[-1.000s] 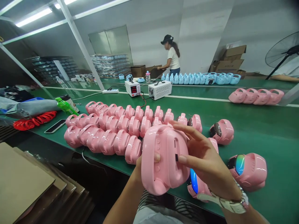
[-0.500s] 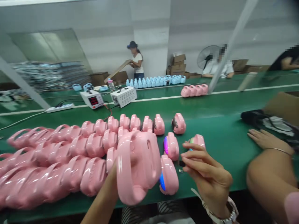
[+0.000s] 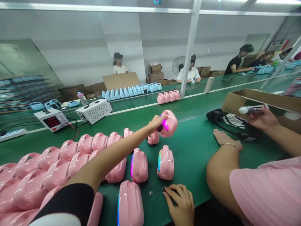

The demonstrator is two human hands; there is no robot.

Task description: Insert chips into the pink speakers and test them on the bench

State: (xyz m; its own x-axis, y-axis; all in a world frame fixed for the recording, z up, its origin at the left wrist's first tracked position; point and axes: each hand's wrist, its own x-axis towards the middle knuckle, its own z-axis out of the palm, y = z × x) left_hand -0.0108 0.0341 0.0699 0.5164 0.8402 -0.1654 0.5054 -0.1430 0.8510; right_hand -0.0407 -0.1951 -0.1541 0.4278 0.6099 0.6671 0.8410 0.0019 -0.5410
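In the head view, a white post (image 3: 190, 50) rises from the green bench (image 3: 195, 125) beside a pale line. On the near side of the post and a little left of it, the left hand (image 3: 156, 122) is stretched out, fingers gripping a pink unit (image 3: 172, 124) whose window glows purple; I can't tell whether it touches the bench. Much nearer than the post, the right hand (image 3: 180, 202) rests low on the green, thumb and fingertips pinched on a small dark piece (image 3: 163, 189), mostly hidden.

Left of the post, crowded rows of pink units (image 3: 56, 175) fill the near side, with a red-display box (image 3: 50, 121) and a vented white box (image 3: 94, 111) beyond. Four more pink units (image 3: 166, 97) sit just left of its foot, light-blue ones (image 3: 128, 91) further left. Behind it to the left are a fan (image 3: 178, 65), stacked cartons (image 3: 155, 77) and someone behind a cardboard sheet (image 3: 121, 81).

Right of the post stands a pale flask (image 3: 208, 85); nearer on that side, by an open carton (image 3: 235, 102), a pink-sleeved co-worker lays one hand (image 3: 222, 138) flat and holds up a tube (image 3: 254, 109).
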